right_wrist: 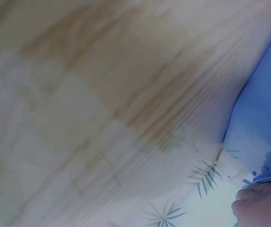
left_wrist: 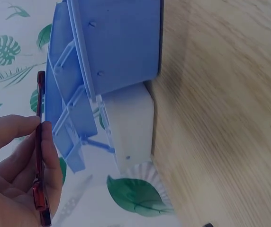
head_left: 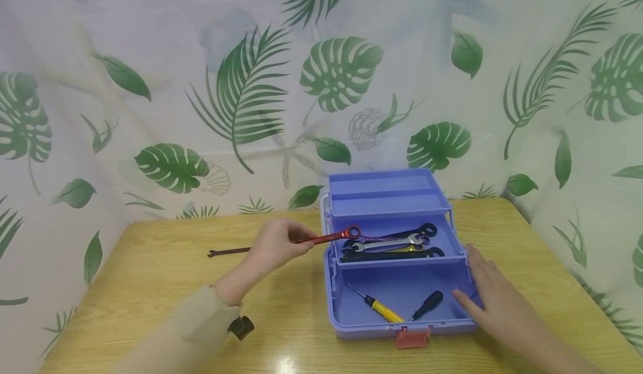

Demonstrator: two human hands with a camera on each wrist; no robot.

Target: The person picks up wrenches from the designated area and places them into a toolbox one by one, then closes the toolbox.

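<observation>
A red ratcheting wrench (head_left: 329,238) is pinched between the thumb and fingers of my left hand (head_left: 278,247), just left of the toolbox. In the left wrist view the wrench (left_wrist: 40,156) stands upright across the fingers (left_wrist: 50,156). My right hand (head_left: 494,293) rests against the right side of the open blue toolbox (head_left: 402,329), its fingers along the wall. Several wrenches, black, silver and partly yellow or purple, lie in the middle tray (head_left: 397,220). A yellow-handled screwdriver (head_left: 385,309) and a black-handled screwdriver (head_left: 428,305) lie in the bottom compartment.
The toolbox's divided top tray (head_left: 387,195) is raised at the back. A pink latch (head_left: 413,338) hangs at the front. The wooden table (head_left: 166,284) reaches to a leaf-patterned curtain (head_left: 281,111) behind and on both sides.
</observation>
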